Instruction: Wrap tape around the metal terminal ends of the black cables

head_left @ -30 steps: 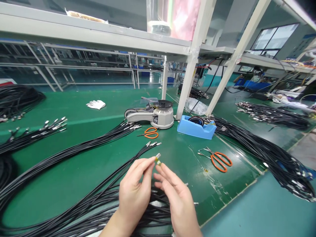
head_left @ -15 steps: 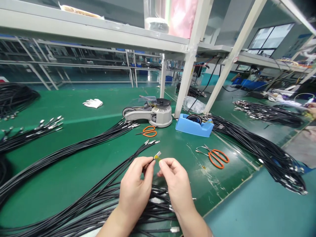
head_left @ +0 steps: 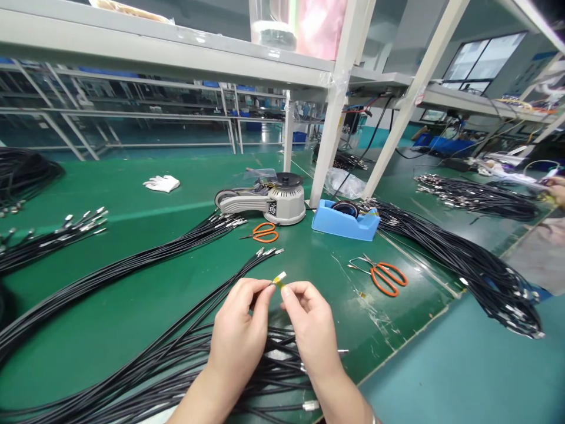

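Observation:
Between finger and thumb, my left hand [head_left: 242, 323] pinches a black cable close to its silver connector [head_left: 281, 275], which points up and away. My right hand [head_left: 311, 321] is closed on a small piece of yellow, see-through tape [head_left: 279, 284] that lies against the cable just behind the connector. Both hands' fingertips nearly meet there. Beneath my wrists lies a loose bundle of black cables [head_left: 189, 359]. Beyond my fingers, several finished-looking cable ends [head_left: 267, 252] rest on the green table.
Orange-handled scissors [head_left: 263, 232] lie by a grey tape dispenser machine [head_left: 285, 203]. To the right are a blue tape holder [head_left: 344, 221] and more scissors [head_left: 387, 277]. A white glove [head_left: 161, 184] lies at the back left. Another person's hand [head_left: 557, 187] shows at the far right.
The yellow tape now sits closer around the cable behind the connector, and my right fingertips have come nearer to my left. The whole view has shifted slightly.

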The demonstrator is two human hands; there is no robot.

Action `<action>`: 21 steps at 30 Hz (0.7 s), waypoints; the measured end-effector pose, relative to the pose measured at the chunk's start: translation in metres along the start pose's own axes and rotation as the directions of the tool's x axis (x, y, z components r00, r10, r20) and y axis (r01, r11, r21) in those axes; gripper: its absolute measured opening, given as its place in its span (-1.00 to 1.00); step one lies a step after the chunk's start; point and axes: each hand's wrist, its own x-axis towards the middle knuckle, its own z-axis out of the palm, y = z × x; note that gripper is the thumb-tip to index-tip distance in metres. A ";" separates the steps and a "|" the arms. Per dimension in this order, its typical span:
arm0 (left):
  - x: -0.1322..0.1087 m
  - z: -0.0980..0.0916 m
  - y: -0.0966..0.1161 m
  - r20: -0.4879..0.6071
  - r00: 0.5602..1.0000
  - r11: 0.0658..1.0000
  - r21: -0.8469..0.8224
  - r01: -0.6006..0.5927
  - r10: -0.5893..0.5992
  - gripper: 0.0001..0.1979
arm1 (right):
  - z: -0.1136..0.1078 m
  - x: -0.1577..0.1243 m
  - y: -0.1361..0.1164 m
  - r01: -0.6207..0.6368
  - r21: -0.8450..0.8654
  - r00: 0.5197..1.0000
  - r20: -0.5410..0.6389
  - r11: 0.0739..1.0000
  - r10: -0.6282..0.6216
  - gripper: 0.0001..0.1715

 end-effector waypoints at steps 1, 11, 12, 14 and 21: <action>0.000 0.000 0.000 0.010 1.000 1.000 -0.008 0.027 -0.027 -0.86 | 0.000 0.000 0.000 0.006 -0.011 1.000 -0.007 1.000 -0.006 -0.79; 0.004 -0.006 0.009 0.198 0.911 0.901 -0.178 0.396 -0.361 -0.80 | 0.002 0.001 0.005 0.105 -0.132 0.994 -0.015 0.986 -0.108 -0.83; 0.005 -0.006 0.009 0.218 0.900 0.886 -0.195 0.420 -0.378 -0.79 | 0.002 0.002 0.005 0.108 -0.135 0.994 -0.013 0.985 -0.110 -0.83; 0.005 -0.006 0.008 0.255 0.879 0.855 -0.235 0.462 -0.404 -0.77 | 0.002 0.002 0.006 0.114 -0.142 0.993 -0.009 0.983 -0.116 -0.84; 0.008 -0.006 0.008 0.367 0.820 0.730 -0.385 0.564 -0.440 -0.74 | 0.002 0.003 0.007 0.128 -0.123 0.992 0.018 0.984 -0.127 -0.85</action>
